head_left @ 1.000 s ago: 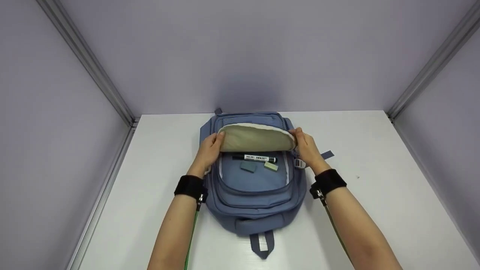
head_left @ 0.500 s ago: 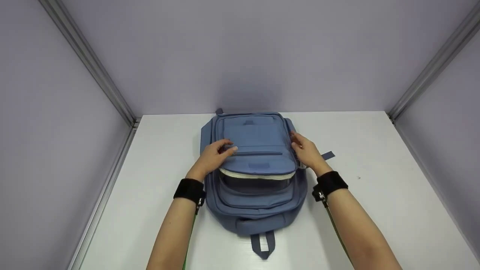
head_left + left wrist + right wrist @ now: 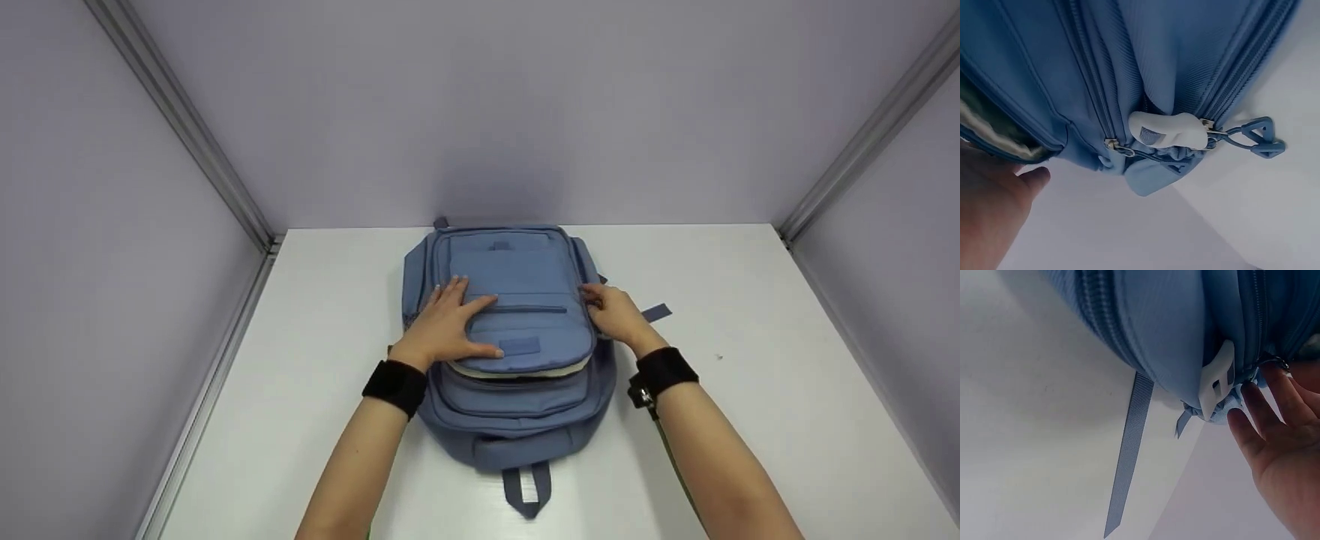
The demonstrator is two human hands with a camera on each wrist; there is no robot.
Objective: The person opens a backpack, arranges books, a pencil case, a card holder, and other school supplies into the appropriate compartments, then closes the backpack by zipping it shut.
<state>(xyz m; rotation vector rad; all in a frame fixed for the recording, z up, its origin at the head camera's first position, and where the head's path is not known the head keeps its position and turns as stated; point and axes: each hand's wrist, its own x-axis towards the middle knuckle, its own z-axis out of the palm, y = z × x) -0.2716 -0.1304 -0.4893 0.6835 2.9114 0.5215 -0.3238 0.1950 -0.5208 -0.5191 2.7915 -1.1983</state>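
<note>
A blue backpack [image 3: 501, 270] lies on the white table, its carrying loop toward the person. The front pocket flap [image 3: 540, 322] is folded down, and cream lining [image 3: 555, 372] shows along its lower edge. Spread fingers of my left hand [image 3: 444, 330] press on the flap's left side; the left wrist view shows the pocket mouth [image 3: 999, 121] gaping beside that hand. At the flap's right edge, my right hand [image 3: 616, 313] pinches a small zipper pull [image 3: 1282, 363] between bent fingers and thumb. The pocket's contents are hidden under the flap.
A white buckle [image 3: 1171, 129] and dangling zipper pulls are on the bag's left side. Another white buckle [image 3: 1217, 379] and a loose strap [image 3: 1131, 450] are on its right. The carrying loop [image 3: 528, 491] lies in front, and walls enclose the table.
The flap came down over the pocket, covering a marker and two small blocks. My left hand moved onto it and spread out; my right moved slightly down its edge to the zipper.
</note>
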